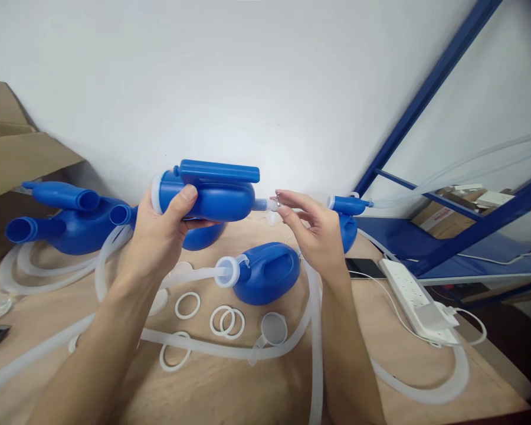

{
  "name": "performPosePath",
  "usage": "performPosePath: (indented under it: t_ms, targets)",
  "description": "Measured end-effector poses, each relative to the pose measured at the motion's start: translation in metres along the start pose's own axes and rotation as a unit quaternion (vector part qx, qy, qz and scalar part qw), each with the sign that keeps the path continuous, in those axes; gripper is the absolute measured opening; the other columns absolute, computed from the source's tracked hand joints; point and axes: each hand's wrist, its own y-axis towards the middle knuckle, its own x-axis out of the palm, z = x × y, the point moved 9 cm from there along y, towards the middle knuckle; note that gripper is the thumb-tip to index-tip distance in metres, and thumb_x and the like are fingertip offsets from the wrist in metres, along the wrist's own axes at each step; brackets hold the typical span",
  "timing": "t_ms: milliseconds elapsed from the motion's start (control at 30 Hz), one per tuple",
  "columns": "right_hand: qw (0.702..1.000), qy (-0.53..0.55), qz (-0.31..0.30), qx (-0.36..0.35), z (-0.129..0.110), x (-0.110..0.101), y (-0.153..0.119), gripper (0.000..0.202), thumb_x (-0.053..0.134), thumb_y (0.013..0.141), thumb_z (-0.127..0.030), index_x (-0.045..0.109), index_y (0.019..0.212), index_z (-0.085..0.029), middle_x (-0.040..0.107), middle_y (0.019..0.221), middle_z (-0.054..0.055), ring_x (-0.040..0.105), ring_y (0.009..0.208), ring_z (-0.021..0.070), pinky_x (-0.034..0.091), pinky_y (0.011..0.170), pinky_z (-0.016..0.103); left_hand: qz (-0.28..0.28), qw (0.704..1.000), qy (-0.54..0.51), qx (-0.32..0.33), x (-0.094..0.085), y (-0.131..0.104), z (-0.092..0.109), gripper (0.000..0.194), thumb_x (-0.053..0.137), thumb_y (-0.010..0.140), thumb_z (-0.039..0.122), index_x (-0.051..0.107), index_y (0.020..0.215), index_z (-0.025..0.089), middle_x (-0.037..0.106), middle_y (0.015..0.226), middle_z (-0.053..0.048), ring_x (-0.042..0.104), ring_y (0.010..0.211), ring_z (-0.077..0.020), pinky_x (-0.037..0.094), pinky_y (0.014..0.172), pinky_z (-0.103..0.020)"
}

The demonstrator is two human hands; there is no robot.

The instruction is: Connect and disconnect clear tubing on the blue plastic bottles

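Note:
My left hand [161,227] grips a blue plastic urinal bottle [225,200] by its white-collared end, holding it sideways above the table. The bottle's handle faces up, and a narrow light-blue spout [260,205] points right. At the spout's tip, my right hand [316,230] has its thumb and forefinger closed on a small metal ring clamp [278,199]. The clamp sits around or beside a translucent tube end [272,205]; which of these I cannot tell. Below the hands lies another blue bottle [268,274] with a translucent cap [227,273] and a hose.
More blue bottles stand at left [86,227] and right [348,230]. White sealing rings [187,306], a loose cap [274,328] and looping hose [230,352] lie on the table. A power strip [407,295], phone [363,268], cardboard box [26,159] and blue rack [429,77] surround them.

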Motion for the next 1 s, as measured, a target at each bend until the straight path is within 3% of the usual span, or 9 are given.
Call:
performPosePath:
  t_ms: [167, 367, 533, 633, 833, 1000]
  targets:
    - [0.998, -0.033, 0.028, -0.056, -0.015, -0.003, 0.002, 0.014, 0.068, 0.099, -0.034, 0.073, 0.109, -0.026, 0.078, 0.110, 0.005, 0.073, 0.103, 0.0210, 0.060, 0.088, 0.035, -0.014, 1.000, 0.004, -0.018, -0.001, 0.000, -0.002, 0.049, 0.090, 0.074, 0.054, 0.067, 0.109, 0.028, 0.075, 0.109, 0.001, 0.074, 0.103, -0.0301, 0.068, 0.071, -0.041]
    - [1.000, 0.003, 0.008, -0.004, -0.010, 0.005, 0.002, 0.011, 0.063, 0.100, -0.031, 0.071, 0.101, -0.023, 0.079, 0.102, 0.004, 0.074, 0.093, 0.0200, 0.059, 0.088, 0.035, -0.029, 0.999, 0.023, -0.020, -0.001, -0.002, -0.005, 0.048, 0.089, 0.078, 0.046, 0.066, 0.114, 0.025, 0.070, 0.104, -0.001, 0.073, 0.095, -0.0242, 0.067, 0.066, -0.032]
    - [0.999, -0.006, 0.026, 0.037, -0.004, 0.007, 0.001, 0.013, 0.064, 0.098, -0.032, 0.071, 0.096, -0.022, 0.079, 0.096, 0.005, 0.076, 0.092, 0.0214, 0.060, 0.083, 0.034, -0.049, 0.998, 0.048, -0.013, 0.009, -0.008, -0.009, 0.049, 0.086, 0.080, 0.047, 0.059, 0.113, 0.024, 0.068, 0.107, -0.003, 0.074, 0.090, -0.0231, 0.067, 0.066, -0.031]
    - [0.996, 0.026, 0.031, 0.075, 0.006, 0.006, 0.001, 0.014, 0.067, 0.096, -0.035, 0.071, 0.093, -0.021, 0.078, 0.091, 0.005, 0.076, 0.087, 0.0212, 0.060, 0.078, 0.033, -0.075, 0.994, 0.074, 0.009, 0.017, -0.011, -0.007, 0.053, 0.086, 0.080, 0.051, 0.056, 0.115, 0.024, 0.066, 0.107, -0.003, 0.072, 0.092, -0.0225, 0.067, 0.068, -0.030]
    - [0.985, 0.119, -0.001, 0.127, 0.024, 0.010, 0.005, 0.021, 0.075, 0.088, -0.043, 0.071, 0.089, -0.022, 0.079, 0.088, 0.005, 0.076, 0.082, 0.0210, 0.063, 0.076, 0.034, -0.106, 0.959, 0.217, 0.150, 0.023, -0.014, 0.017, 0.061, 0.095, 0.068, 0.047, 0.060, 0.113, 0.025, 0.062, 0.112, -0.004, 0.063, 0.095, -0.0213, 0.059, 0.076, -0.030]
    - [0.973, 0.152, -0.029, 0.169, 0.032, 0.017, 0.005, 0.031, 0.077, 0.084, -0.049, 0.071, 0.089, -0.019, 0.075, 0.077, 0.003, 0.073, 0.070, 0.0185, 0.062, 0.068, 0.032, -0.114, 0.966, 0.191, 0.133, 0.018, -0.007, 0.015, 0.054, 0.091, 0.073, 0.048, 0.062, 0.113, 0.025, 0.065, 0.112, -0.004, 0.064, 0.092, -0.0210, 0.057, 0.074, -0.027]
